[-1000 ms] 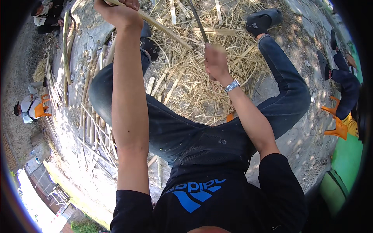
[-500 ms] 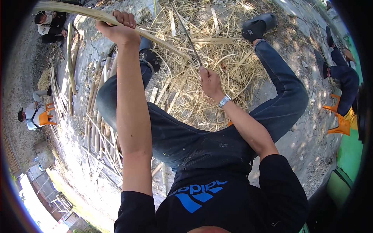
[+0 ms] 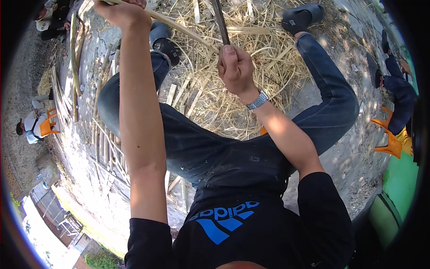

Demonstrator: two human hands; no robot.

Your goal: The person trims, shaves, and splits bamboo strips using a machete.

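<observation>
At the far left, a person in an orange vest (image 3: 39, 127) crouches on the dirt, well apart from you, beside bamboo poles (image 3: 74, 58) and split slats (image 3: 105, 143) lying on the ground. Your left hand (image 3: 120, 10) is raised to the top edge, fingers closed around a long pale bamboo strip (image 3: 179, 28) that slants down to the right. It looks light, stiff along its length yet springy, with edges likely sharp, so holding it well back from the cut seems safest. Half a second ago this hand sat lower and the strip's curved far end showed; now that end is out of view. Below the strip, a heap of straw-coloured shavings (image 3: 242, 94) lies between your feet. Your right hand (image 3: 236, 68), a metal watch on its wrist, is fisted tightly around the handle of a dark blade (image 3: 219, 20) pointing up, just beside the strip. The hand has come nearer to you. At the far right, another person (image 3: 400, 96) sits near orange chairs (image 3: 390, 134).
</observation>
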